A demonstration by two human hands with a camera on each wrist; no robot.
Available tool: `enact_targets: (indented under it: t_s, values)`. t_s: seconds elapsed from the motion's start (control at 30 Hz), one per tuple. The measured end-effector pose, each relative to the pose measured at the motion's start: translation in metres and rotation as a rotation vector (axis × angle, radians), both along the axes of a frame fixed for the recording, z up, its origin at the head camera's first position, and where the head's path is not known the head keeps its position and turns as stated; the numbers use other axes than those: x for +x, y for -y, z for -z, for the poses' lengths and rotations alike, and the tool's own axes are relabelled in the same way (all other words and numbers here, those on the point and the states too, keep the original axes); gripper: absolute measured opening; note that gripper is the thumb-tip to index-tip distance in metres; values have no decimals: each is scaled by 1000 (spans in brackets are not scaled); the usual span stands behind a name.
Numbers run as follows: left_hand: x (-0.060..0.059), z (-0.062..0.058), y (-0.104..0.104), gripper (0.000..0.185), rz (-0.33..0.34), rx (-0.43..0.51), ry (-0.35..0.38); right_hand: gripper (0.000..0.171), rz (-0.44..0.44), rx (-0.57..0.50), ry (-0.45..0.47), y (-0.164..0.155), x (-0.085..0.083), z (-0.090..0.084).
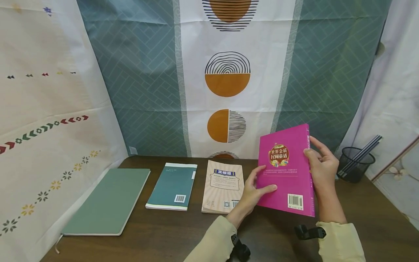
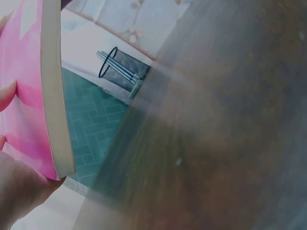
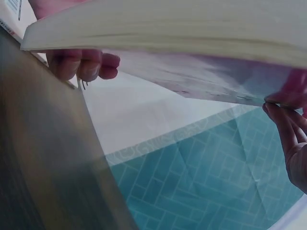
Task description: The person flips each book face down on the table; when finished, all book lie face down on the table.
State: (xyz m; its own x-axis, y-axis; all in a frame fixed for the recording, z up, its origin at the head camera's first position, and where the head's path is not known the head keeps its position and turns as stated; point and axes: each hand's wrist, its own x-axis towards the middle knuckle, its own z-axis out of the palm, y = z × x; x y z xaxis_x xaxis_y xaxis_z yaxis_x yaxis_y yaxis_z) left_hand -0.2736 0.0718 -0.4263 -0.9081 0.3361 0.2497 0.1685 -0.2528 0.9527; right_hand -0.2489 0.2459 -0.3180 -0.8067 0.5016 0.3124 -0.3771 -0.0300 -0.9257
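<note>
A magenta paperback (image 1: 288, 171) with a barcode on its back cover is held tilted above the dark wooden table (image 1: 170, 240). My left hand (image 1: 255, 191) grips its left edge, thumb on the cover and fingers underneath. My right hand (image 1: 322, 163) grips its spine side, fingers curled round the edge. In the left wrist view the book's page edge (image 2: 55, 96) and pink cover fill the left side. From the right wrist view I look up at the book's pages (image 3: 182, 24), with the left hand's fingers (image 3: 84, 62) under it.
Three more books lie in a row on the table: a large green notebook (image 1: 108, 200), a teal paperback (image 1: 173, 185) and a beige paperback (image 1: 224, 185). A black mesh pen cup (image 1: 355, 163) with straws stands at the right. Patterned cloth hangs behind and at both sides.
</note>
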Motion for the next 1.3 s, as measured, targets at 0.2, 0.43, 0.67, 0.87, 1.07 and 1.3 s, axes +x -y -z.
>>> enact_targets:
  t_s: [0.2, 0.43, 0.67, 0.87, 1.07, 1.3]
  values:
    - [2, -2, -3, 68, -85, 14, 33, 46, -28, 78, 88, -5, -1, 3]
    - [6, -2, -9, 70, -232, -15, 21, 61, -132, 209, 143, -14, 1, 7]
    - [12, -3, -17, 68, -365, -63, 34, 58, -134, 324, 172, -22, -2, 18]
    - [17, 0, -25, 66, -424, -100, 95, 55, -93, 456, 229, -28, -7, 28]
    - [19, 3, -28, 63, -405, -90, 119, 58, -76, 449, 337, -41, -16, 41]
    - [19, 8, -28, 67, -360, -104, 190, 61, -137, 392, 452, -52, -24, 62]
